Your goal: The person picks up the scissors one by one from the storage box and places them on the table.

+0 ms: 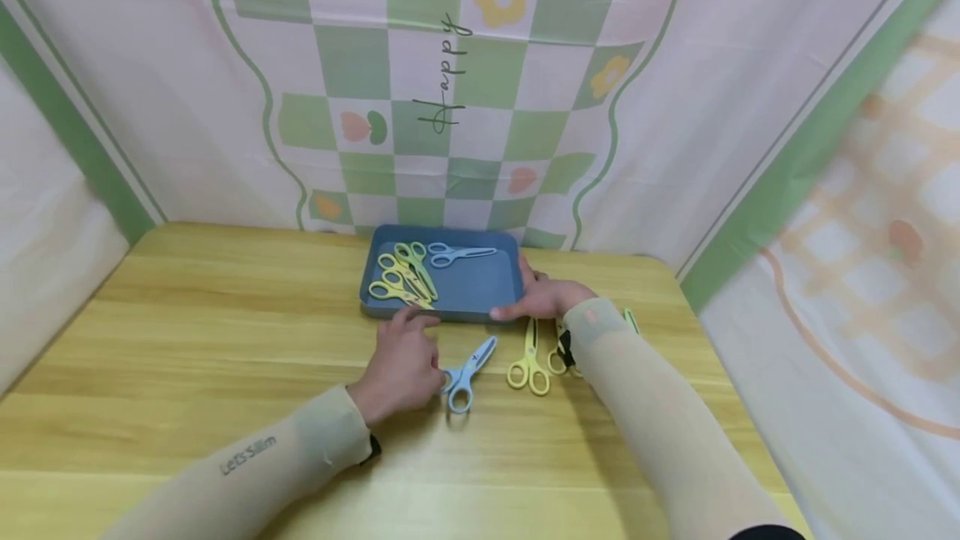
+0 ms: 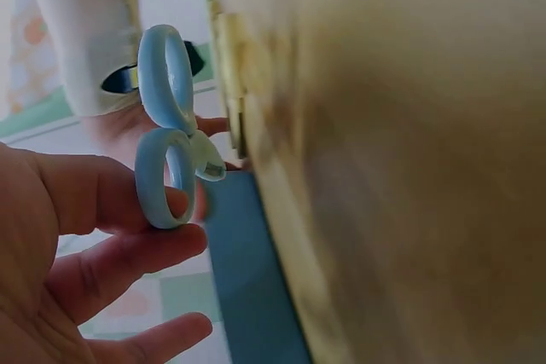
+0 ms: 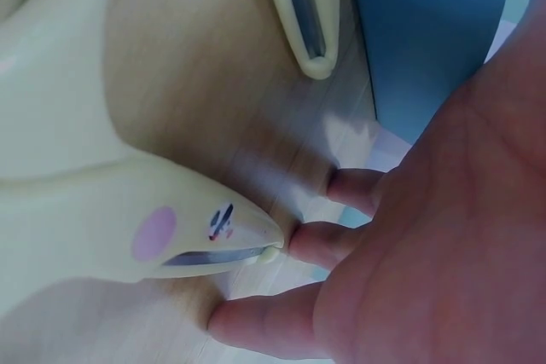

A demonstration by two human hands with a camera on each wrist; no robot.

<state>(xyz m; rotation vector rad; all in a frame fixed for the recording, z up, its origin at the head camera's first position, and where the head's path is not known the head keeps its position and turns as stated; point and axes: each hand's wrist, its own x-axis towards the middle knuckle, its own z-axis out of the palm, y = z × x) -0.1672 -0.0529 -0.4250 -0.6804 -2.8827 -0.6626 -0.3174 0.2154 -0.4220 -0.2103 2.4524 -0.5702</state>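
In the head view, my left hand [image 1: 405, 361] holds blue safety scissors [image 1: 470, 372] by a handle loop, in front of the tray. The left wrist view shows a finger in the lower loop of these scissors [image 2: 153, 178], with the other fingers spread below. At the right front corner of the blue tray [image 1: 480, 282] is my right hand [image 1: 547, 298], its thumb along the front wall and its fingers at the right side. Yellow scissors [image 1: 530, 357] lie on the table between the hands. The right wrist view has a pale pair [image 3: 205, 223] close by the right fingertips.
Inside the tray lie blue scissors [image 1: 463, 254], green scissors [image 1: 420, 267] and yellow scissors [image 1: 390, 288]. Another yellow pair [image 1: 557, 362] is partly hidden by the right wrist, and a green tip [image 1: 632, 321] shows past the sleeve. A patterned cloth [image 1: 420, 65] hangs behind the table.
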